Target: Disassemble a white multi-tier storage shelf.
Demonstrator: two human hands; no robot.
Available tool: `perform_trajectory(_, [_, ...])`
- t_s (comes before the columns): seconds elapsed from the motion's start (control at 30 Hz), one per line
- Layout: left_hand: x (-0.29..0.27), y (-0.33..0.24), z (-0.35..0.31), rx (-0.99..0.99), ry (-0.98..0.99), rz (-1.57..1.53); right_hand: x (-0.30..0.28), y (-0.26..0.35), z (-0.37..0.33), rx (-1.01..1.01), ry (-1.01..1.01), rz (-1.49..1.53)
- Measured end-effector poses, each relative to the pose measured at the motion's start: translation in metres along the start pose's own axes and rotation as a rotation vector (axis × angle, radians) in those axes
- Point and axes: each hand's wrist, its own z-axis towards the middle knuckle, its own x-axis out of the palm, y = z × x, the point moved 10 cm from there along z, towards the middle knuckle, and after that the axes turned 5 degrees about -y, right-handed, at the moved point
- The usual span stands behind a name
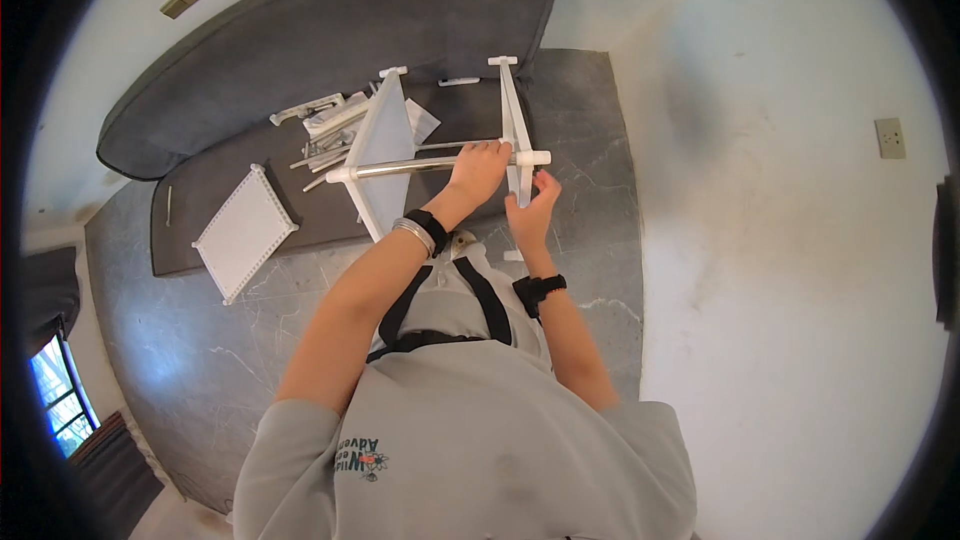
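A partly assembled rack stands on edge, with two white shelf panels, the left panel point(383, 145) and the right panel point(513, 110), joined by metal tubes. My left hand point(481, 170) is wrapped around the near chrome tube point(405, 168), close to the right panel. This tube ends in white corner sleeves at both panels. My right hand point(535, 212) is at the lower end of the right panel, thumb on one side and curved fingers on the other. The panel partly hides that grip.
The rack rests on a dark grey sofa point(215, 220). Loose tubes and white parts point(335, 130) lie left of the rack. Another white shelf panel point(245, 235) leans over the sofa's front edge. A white wall point(760, 240) rises on the right, beside the grey marbled floor point(230, 350).
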Motion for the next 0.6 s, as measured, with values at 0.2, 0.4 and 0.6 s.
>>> perform_trajectory(0.2, [0.002, 0.01, 0.009, -0.08, 0.022, -0.02, 0.023, -0.035, 0.013, 0.262, 0.082, -0.188])
perform_trajectory(0.4, [0.005, 0.015, 0.015, -0.125, 0.048, -0.088, 0.021, -0.033, 0.018, 0.298, -0.149, -0.167])
perform_trajectory(0.6, [0.002, 0.01, 0.034, -0.093, -0.032, -0.032, 0.027, -0.025, 0.04, 0.096, -0.133, -0.376])
